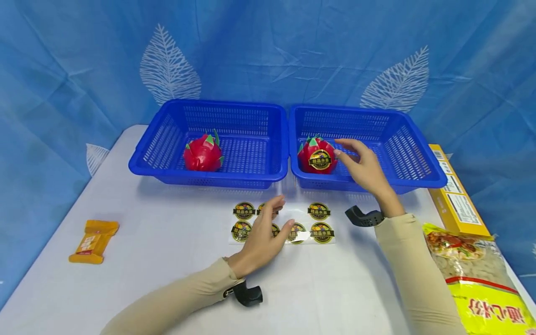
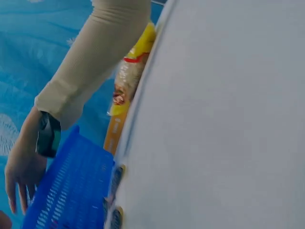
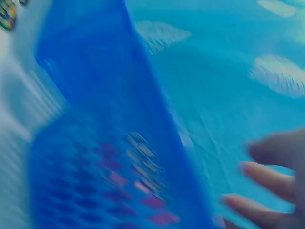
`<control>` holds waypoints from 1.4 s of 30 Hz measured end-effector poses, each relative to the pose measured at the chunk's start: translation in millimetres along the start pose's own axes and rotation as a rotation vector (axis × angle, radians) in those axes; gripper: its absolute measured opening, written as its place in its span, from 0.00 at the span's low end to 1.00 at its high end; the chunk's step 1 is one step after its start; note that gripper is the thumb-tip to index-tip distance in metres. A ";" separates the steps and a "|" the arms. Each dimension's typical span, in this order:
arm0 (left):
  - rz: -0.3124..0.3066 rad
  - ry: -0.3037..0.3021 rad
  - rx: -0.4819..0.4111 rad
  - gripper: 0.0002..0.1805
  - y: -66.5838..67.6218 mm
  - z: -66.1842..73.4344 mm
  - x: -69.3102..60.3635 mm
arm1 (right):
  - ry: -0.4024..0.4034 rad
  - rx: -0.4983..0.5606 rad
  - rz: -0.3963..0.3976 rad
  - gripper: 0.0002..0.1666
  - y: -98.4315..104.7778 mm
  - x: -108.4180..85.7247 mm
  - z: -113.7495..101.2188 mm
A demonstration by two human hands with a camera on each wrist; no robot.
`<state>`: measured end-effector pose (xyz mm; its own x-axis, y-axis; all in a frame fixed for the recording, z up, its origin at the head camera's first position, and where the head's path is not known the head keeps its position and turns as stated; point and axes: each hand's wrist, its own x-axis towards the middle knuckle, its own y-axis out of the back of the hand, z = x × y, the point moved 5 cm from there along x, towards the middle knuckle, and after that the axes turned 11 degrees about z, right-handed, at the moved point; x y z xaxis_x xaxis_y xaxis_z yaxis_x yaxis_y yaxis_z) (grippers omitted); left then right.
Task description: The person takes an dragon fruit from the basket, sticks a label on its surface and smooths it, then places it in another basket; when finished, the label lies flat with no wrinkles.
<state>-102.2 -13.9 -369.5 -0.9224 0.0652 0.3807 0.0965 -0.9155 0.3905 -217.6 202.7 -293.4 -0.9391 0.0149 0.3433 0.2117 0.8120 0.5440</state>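
Though contact's unclear, the right hand (image 1: 367, 170) slants toward dragon fruit (image 1: 312, 150); fingers (image 1: 351, 144) parted.

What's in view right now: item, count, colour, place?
Baskets: 2, blue, table back
Dragon fruits: 2, red-green, one per basket, right one stickered
Sticker sheet: 1, black-gold stickers, seven showing, before baskets
Packet: 1, orange, table left
Box: 1, yellow, table right
Food bag: 1, yellow-clear, before box
Table: 1, white, underneath
Backdrop: 1, blue, behind
Wrist cameras: 2, black, wrists
Sleeves: 2, beige, arms
Left hand: 1, over sheet
Right hand: 1, by stickered fruit
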 end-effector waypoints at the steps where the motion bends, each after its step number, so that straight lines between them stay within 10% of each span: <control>1: 0.046 -0.028 -0.011 0.29 7.0 -2.5 -3.9 | 0.027 0.048 0.068 0.23 -0.6 -6.0 -7.2; 7: 0.321 -0.061 -0.053 0.23 52.4 -18.2 -10.2 | 0.189 0.233 0.321 0.14 -16.2 -37.5 -44.7; 15: 0.662 0.106 -0.101 0.27 109.0 -33.2 7.8 | 0.392 0.303 0.294 0.15 -56.4 -57.2 -49.4; 23: 0.727 0.266 -0.038 0.38 134.7 -46.8 26.9 | 0.413 0.295 0.149 0.17 -79.4 -68.7 -70.9; 31: 0.882 0.316 0.086 0.40 160.6 -76.2 41.7 | 0.433 0.336 0.056 0.16 -101.1 -76.7 -84.8; 42: 0.883 0.309 0.140 0.43 171.5 -97.3 43.9 | 0.467 0.384 -0.011 0.15 -132.6 -73.3 -106.7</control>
<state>-162.5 -206.7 -367.4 -0.5510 -0.7552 0.3552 0.8326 -0.5266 0.1718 -148.0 31.7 -309.0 -0.7039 -0.1823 0.6865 0.0076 0.9645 0.2639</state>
